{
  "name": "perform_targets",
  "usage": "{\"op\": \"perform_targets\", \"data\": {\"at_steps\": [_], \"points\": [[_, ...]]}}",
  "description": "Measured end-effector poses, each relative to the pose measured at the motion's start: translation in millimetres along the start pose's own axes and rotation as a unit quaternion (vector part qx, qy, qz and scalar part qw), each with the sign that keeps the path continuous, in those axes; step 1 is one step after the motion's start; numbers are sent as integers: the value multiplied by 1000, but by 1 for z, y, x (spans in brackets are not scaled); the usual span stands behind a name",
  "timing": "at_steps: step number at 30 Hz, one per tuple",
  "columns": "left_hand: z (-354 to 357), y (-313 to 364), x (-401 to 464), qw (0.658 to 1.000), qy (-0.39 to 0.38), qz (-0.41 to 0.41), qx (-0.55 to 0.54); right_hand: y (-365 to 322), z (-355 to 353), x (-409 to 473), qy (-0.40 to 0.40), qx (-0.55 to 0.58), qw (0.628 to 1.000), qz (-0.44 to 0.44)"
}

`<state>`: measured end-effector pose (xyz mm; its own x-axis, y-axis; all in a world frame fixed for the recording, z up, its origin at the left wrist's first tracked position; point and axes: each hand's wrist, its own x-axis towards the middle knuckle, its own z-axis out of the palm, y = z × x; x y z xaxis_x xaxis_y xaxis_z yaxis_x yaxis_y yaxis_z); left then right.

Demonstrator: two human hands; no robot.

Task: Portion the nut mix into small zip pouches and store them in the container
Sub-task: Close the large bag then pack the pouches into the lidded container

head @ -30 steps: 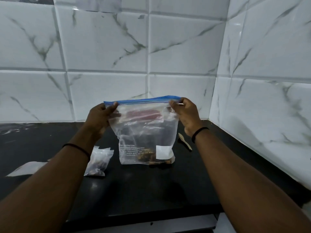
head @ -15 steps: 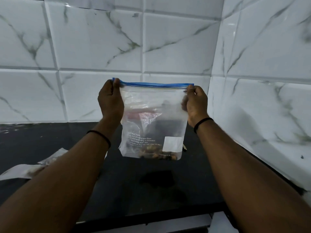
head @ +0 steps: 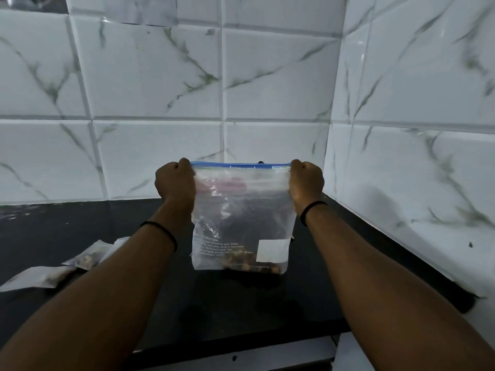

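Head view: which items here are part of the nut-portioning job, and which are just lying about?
Part of the job:
- large zip bag with nut mix at the bottom, held up by left hand and right hand
- small pouches on the counter

Lying about:
- nothing clearly identifiable

A black countertop (head: 80, 226) fills a corner, its surface glossy and dimly lit. Behind the countertop rises a back wall (head: 150, 84) of large white marble-look tiles with grey-green veins and grey grout lines. To the countertop's right a side wall (head: 417, 108) in the same tile meets the back wall at the corner.
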<state>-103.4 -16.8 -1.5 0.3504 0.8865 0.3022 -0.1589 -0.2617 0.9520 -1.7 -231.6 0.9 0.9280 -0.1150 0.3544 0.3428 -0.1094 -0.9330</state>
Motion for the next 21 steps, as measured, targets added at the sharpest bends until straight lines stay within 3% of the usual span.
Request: {"op": "perform_targets", "data": {"at_steps": [4, 9, 14, 16, 18, 21], "points": [[-5, 2, 7, 989, -61, 0, 133, 8, -9, 8, -53, -103, 993, 3], [-7, 6, 6, 978, -117, 101, 141, 10, -20, 7, -115, -133, 976, -129], [-8, 24, 24, 981, -93, 171, -8, -14, -24, 14, -131, 72, 985, -90], [-10, 27, 20, 975, -89, 204, -21, -16, -24, 15, -125, 100, 983, -86], [-12, 23, 13, 965, -94, 237, 54, -11, -23, 11, -120, 64, 986, -95], [-14, 6, 12, 940, -122, 223, 229, 2, -22, 6, -151, -109, 975, -123]]}}
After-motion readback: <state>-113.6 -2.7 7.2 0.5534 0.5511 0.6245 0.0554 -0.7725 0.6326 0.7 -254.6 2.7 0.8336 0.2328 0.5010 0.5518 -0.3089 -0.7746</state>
